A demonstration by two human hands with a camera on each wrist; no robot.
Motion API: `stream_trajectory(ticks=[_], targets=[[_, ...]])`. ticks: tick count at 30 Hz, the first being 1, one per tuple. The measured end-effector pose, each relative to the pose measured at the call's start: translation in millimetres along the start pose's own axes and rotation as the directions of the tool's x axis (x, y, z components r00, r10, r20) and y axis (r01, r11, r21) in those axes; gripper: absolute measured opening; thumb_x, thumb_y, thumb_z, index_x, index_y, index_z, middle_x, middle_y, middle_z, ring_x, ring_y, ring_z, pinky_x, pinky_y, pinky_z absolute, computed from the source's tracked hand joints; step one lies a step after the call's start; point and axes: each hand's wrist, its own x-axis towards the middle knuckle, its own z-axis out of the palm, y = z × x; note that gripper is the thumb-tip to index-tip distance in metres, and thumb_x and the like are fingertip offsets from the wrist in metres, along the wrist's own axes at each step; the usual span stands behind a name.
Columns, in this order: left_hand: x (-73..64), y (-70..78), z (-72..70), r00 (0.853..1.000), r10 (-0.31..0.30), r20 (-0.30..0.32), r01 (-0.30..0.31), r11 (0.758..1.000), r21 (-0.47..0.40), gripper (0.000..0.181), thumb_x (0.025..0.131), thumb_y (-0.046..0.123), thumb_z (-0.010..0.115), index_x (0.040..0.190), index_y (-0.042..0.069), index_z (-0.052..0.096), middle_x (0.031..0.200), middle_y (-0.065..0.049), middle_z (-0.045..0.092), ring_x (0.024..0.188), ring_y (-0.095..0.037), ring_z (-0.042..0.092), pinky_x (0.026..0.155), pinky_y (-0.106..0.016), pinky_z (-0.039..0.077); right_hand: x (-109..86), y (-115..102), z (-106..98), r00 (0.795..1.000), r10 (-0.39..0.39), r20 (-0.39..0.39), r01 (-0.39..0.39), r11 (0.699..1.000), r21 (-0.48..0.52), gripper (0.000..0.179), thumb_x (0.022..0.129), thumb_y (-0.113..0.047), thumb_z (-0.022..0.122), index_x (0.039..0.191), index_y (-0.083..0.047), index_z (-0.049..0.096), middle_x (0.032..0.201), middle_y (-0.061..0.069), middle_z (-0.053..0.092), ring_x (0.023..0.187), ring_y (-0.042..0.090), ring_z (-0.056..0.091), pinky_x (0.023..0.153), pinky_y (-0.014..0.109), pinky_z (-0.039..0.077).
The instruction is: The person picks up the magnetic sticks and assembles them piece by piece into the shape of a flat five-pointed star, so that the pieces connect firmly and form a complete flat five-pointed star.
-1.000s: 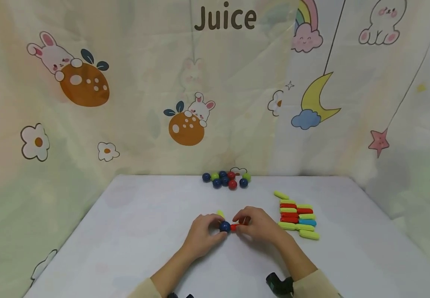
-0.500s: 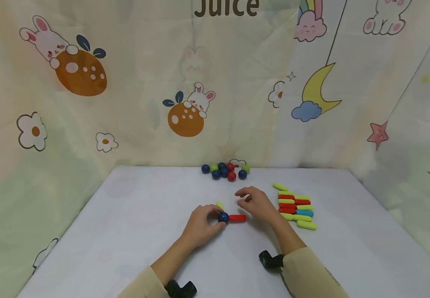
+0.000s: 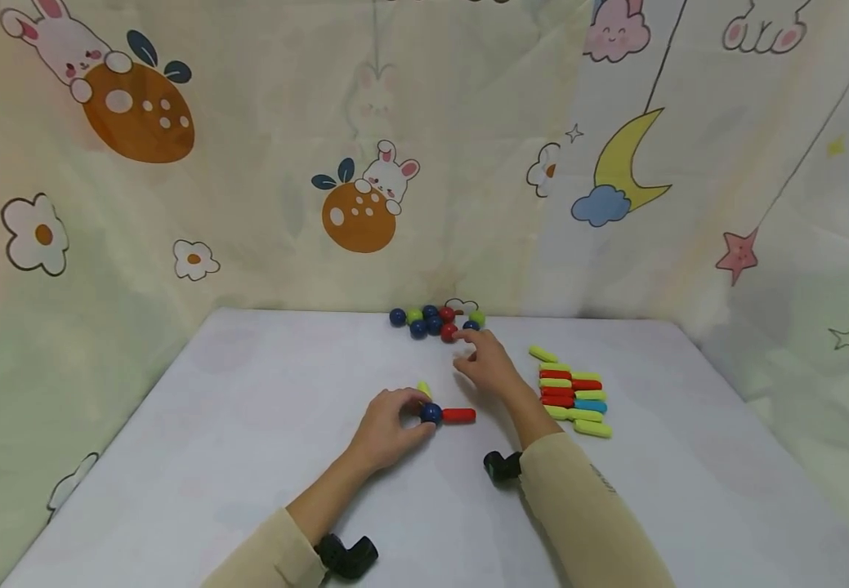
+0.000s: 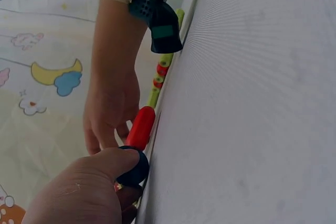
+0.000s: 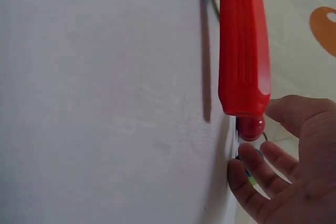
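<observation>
My left hand [image 3: 387, 431] pinches a dark blue ball [image 3: 431, 413] between thumb and fingers at the middle of the table. From the ball's right side sticks out a red rod [image 3: 459, 416], its far end free; it looms large in the right wrist view. A yellow-green rod [image 3: 424, 389] shows behind the ball, partly hidden by the fingers. Farther back, my right hand [image 3: 489, 367] reaches over the table with fingers spread and nothing held. Its fingertips are close to a red ball [image 3: 449, 332]; whether they touch it I cannot tell.
Several blue, green and red balls [image 3: 418, 328] cluster at the table's back edge. On the right lie rows of yellow-green, red and blue rods [image 3: 571, 397]. Black wrist cameras [image 3: 348, 557] jut from both sleeves. A printed curtain [image 3: 262, 204] hangs behind the table.
My right hand has let go of the red rod and moved back toward the ball cluster. The left hand keeps its pinch on the blue ball. The head view has tilted down.
</observation>
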Motion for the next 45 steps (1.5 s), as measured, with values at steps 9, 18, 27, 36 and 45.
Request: stream_trajectory(ticks=[9,18,27,36,45], targets=[[-1.0,-1.1,1.4,1.0,0.01,-0.007,-0.01,1.0,0.009,0.03,0.087,0.021,0.081,0.115,0.015,0.072,0.102,0.002,0.076,0.103,-0.018,0.067,0.103,-0.048,0.046,20.8,-5,1,0.997,0.069,0.029,-0.067,0.996,-0.064,0.059,0.095,-0.017,0.068,0.151,-0.011,0.049,0.15,0.024,0.042,0.129,0.04,0.053,0.114,0.057,0.044],[0.2,0.1,0.5,1.0,0.002,-0.004,-0.002,1.0,0.011,0.03,0.087,0.022,0.081,0.115,0.016,0.072,0.102,0.003,0.075,0.101,-0.016,0.064,0.094,-0.041,0.048,38.1,-15,4,0.995,0.08,0.056,-0.07,0.985,-0.156,0.065,0.094,-0.017,0.067,0.156,-0.016,0.045,0.162,0.018,0.036,0.143,0.041,0.047,0.118,0.058,0.037],[1.4,-2.1,0.2,1.0,-0.014,0.022,0.014,1.0,0.006,0.031,0.088,0.021,0.081,0.116,0.015,0.072,0.104,0.002,0.077,0.105,-0.018,0.065,0.104,-0.046,0.045,49.1,-14,11,0.991,0.097,0.087,-0.077,0.973,-0.216,0.054,0.097,-0.017,0.067,0.15,-0.016,0.053,0.16,0.017,0.039,0.144,0.038,0.046,0.12,0.057,0.036],[0.9,-0.2,1.8,1.0,-0.019,0.024,0.019,1.0,-0.005,0.03,0.088,0.02,0.081,0.116,0.015,0.072,0.103,0.002,0.075,0.104,-0.018,0.065,0.108,-0.052,0.043,41.8,-9,3,0.991,0.063,0.119,-0.042,0.985,-0.167,0.033,0.098,-0.012,0.065,0.131,-0.009,0.067,0.123,0.016,0.066,0.111,0.03,0.059,0.103,0.046,0.051],[0.2,-1.5,1.4,1.0,-0.017,-0.003,0.017,1.0,0.009,0.03,0.087,0.021,0.082,0.115,0.016,0.072,0.101,0.003,0.075,0.101,-0.017,0.064,0.099,-0.045,0.047,31.4,-4,-4,0.984,0.119,0.134,-0.116,0.993,-0.033,0.034,0.099,-0.02,0.066,0.132,-0.012,0.066,0.124,0.014,0.065,0.109,0.029,0.06,0.095,0.043,0.053]])
